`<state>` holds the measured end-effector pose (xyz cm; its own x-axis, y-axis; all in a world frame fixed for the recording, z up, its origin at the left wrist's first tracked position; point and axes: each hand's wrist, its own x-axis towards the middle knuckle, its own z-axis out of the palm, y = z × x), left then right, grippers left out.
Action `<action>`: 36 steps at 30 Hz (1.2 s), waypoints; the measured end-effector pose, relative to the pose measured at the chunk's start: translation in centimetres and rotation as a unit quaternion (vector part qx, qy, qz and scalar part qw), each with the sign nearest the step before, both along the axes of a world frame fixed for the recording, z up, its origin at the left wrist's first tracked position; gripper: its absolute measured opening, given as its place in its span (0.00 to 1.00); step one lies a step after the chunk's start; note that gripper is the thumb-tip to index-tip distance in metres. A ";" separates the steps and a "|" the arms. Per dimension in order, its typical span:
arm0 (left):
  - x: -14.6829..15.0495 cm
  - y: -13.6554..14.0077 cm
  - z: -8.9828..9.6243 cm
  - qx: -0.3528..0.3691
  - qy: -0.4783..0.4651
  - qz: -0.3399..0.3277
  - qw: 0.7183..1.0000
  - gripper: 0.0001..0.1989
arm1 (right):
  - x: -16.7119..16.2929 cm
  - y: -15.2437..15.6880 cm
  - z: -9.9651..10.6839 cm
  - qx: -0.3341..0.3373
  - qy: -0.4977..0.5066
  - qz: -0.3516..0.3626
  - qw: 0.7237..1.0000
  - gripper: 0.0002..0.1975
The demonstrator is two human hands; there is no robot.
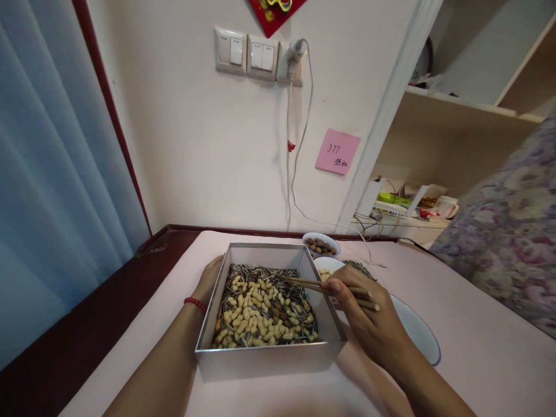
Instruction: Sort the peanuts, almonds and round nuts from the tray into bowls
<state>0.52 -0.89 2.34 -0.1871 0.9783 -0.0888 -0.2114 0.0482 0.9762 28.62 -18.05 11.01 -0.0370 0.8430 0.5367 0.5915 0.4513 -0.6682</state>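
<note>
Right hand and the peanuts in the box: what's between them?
The head view shows chopsticks, held in the right hand, crossing the right wall of the box; their tips are at the striped seeds beside the peanuts.

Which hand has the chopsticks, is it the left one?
No, the right hand holds the chopsticks, while the left hand is at the side of the box.

1. Box [269, 362] on table [490, 324], peanuts [256, 315] and sunflower seeds [247, 272] inside.
2. From its centre: left hand [212, 278], ten o'clock; nut bowl [313, 236], one; right hand [369, 313], three; plate [419, 330], farther out, also three.
</note>
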 end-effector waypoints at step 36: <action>-0.2 0.2 0.4 -0.030 0.019 -0.002 0.999 0.04 | 2.2 -0.1 -0.4 0.039 0.085 -0.032 0.995 0.16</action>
